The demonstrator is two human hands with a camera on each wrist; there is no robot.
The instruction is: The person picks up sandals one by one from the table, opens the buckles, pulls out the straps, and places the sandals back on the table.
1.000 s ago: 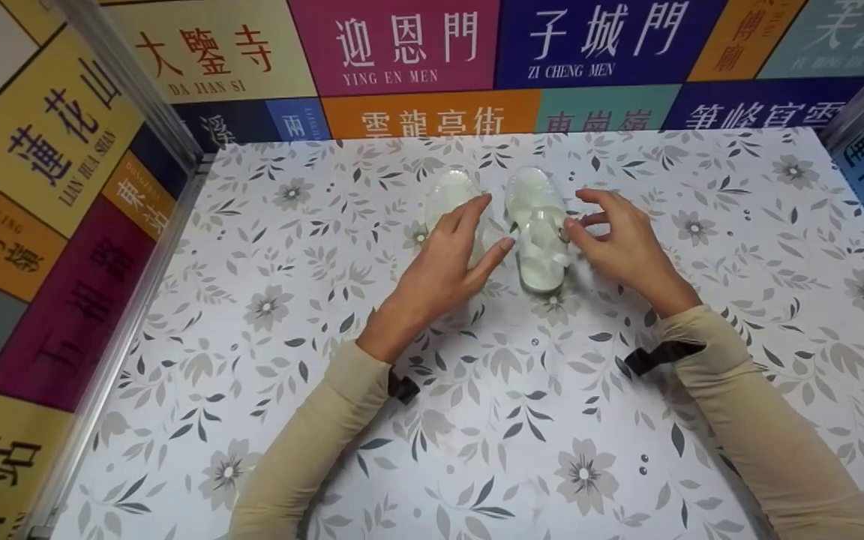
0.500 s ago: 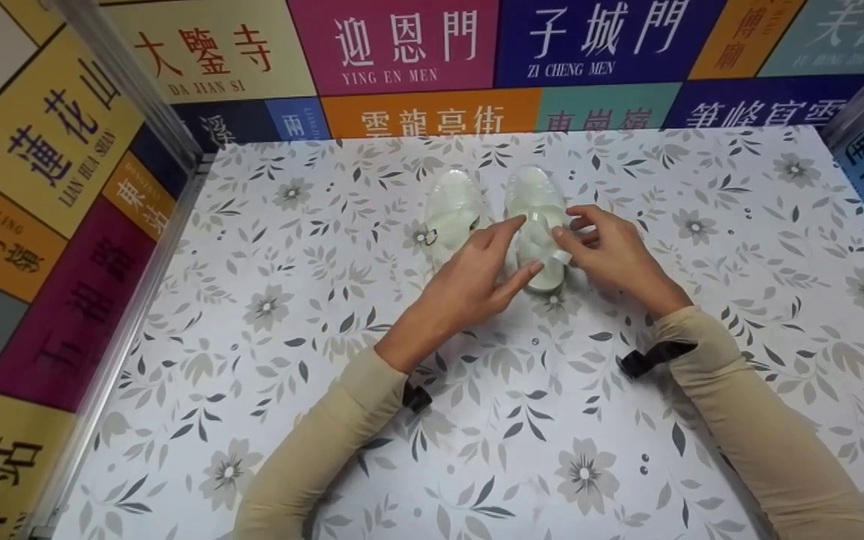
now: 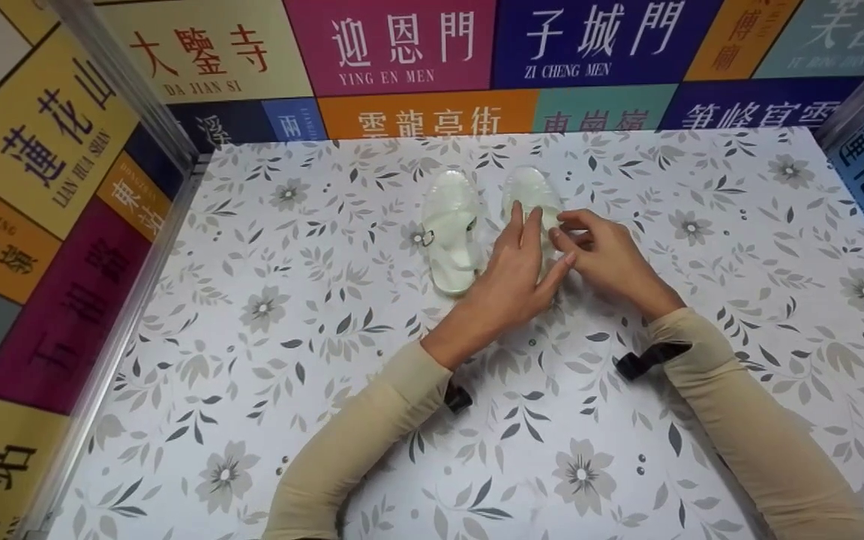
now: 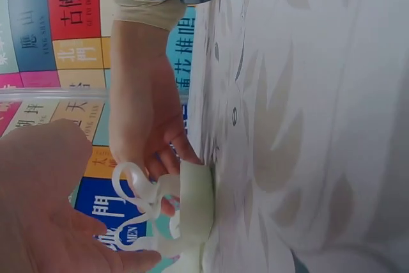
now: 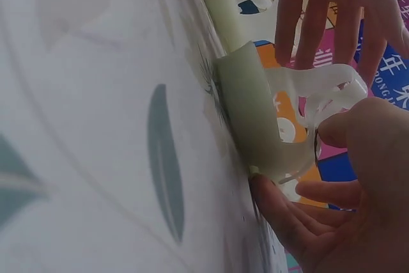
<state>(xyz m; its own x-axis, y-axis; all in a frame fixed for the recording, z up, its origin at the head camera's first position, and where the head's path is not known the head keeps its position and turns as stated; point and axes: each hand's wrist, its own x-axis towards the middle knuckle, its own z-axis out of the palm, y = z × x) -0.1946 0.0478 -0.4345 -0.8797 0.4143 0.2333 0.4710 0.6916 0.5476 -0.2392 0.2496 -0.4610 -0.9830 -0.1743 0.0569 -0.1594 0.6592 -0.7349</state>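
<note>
Sitting flat on the table (image 3: 327,487) at the left, the left sandal (image 3: 450,229) looks light and jelly-like, glossy enough to be slippery. Next over, the left hand (image 3: 518,266) is at the right sandal (image 3: 528,185), fingers straight and a bit apart; can't tell if they touch it. That one's sole-down on the table too. I'd guess the sole (image 5: 248,107) is firm and the straps (image 5: 335,84) floppy, so grab the sole's sides, don't yank the straps. The right hand (image 3: 612,255) pinches its right side, thumb on the strap, fingertip at the sole.
</note>
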